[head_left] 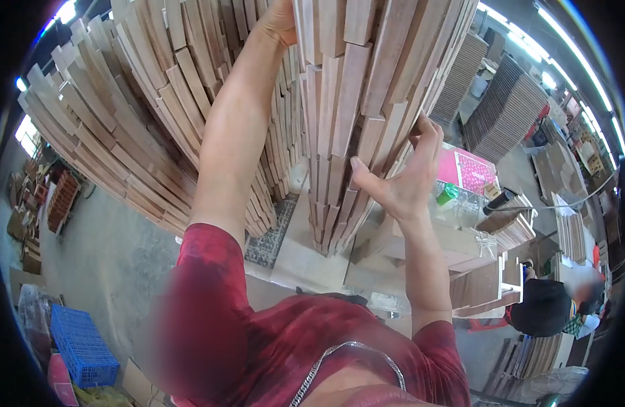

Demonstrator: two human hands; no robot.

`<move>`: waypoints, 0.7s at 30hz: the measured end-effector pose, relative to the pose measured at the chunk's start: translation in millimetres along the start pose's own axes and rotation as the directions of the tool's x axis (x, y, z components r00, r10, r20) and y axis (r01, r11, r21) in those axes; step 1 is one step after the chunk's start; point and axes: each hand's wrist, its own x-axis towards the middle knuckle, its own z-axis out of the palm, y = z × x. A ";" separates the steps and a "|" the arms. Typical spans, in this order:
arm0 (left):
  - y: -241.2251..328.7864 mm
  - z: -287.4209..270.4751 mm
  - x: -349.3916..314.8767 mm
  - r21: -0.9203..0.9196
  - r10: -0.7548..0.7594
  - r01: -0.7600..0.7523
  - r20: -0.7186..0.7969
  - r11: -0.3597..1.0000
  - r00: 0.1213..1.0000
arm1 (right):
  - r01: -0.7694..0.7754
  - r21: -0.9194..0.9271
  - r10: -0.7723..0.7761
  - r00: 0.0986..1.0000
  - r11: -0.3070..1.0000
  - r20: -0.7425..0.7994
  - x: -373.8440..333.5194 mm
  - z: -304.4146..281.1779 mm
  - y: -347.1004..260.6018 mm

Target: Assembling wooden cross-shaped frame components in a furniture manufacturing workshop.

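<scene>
Head view: wide fisheye, looking down past a person's chest at wooden strips in a workshop; clock directions run from the picture's centre.
Tall wood stack (346, 102): at 12 o'clock, from the top edge down to just past centre; pale and reddish-brown strips stand in tightly packed tiers, narrowing toward the bottom with perspective.
Left hand (280, 24): at 12 o'clock, arm stretched up, beside the stack's left side; the fingers are hidden, so I cannot tell whether it grips.
Right hand (402, 186): at 3 o'clock, not clenched; the thumb is spread toward the stack's near face, the bent fingers by its right edge; I cannot tell how firmly it holds, if at all.
Other wood stacks (180, 81): from 10 to 11 o'clock, curving with the lens, similar strips in tiers.
Patterned mat (263, 245): near centre toward 8 o'clock, dark and pale.
Right-side goods: at 3 o'clock, a pink printed sheet (472, 173) and a green roll (447, 194); at 2 o'clock, a tall pile of flat boards (505, 102).
Blue crate (85, 347): at 8 o'clock, plastic, on the floor.
Co-worker (539, 308): at 4 o'clock, in dark clothing, well apart.
Clothing: at 6 o'clock, a dark red shirt (285, 332) and a silver chain (319, 363).
</scene>
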 end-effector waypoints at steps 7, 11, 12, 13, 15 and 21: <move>0.8 10.4 -16.5 0.021 -0.036 0.036 -0.021 0.999 0.999 | -0.025 0.048 0.026 1.000 0.999 -0.010 -0.7 0.5 -1.7; -5.2 10.2 -34.3 0.036 -0.035 0.037 -0.044 0.999 0.998 | -0.004 0.054 0.005 1.000 0.999 -0.016 -1.5 -0.3 -1.3; -7.8 9.6 -23.4 0.044 -0.030 0.033 -0.060 0.998 0.998 | 0.001 0.059 -0.001 1.000 0.998 -0.014 -1.5 0.9 -1.3; -8.1 8.3 -22.7 0.052 -0.030 0.034 -0.074 0.998 0.997 | 0.004 0.054 -0.003 1.000 0.999 -0.018 -3.2 0.0 -1.3; -4.1 -3.4 -9.7 0.075 -0.026 0.034 -0.108 0.997 0.994 | 0.010 0.061 -0.009 1.000 0.998 -0.016 -4.3 -0.9 -5.0; 35.1 -69.2 -15.3 0.169 -0.027 0.045 -0.103 0.985 0.994 | 0.015 0.184 -0.011 1.000 0.983 -0.023 -1.9 11.1 -28.8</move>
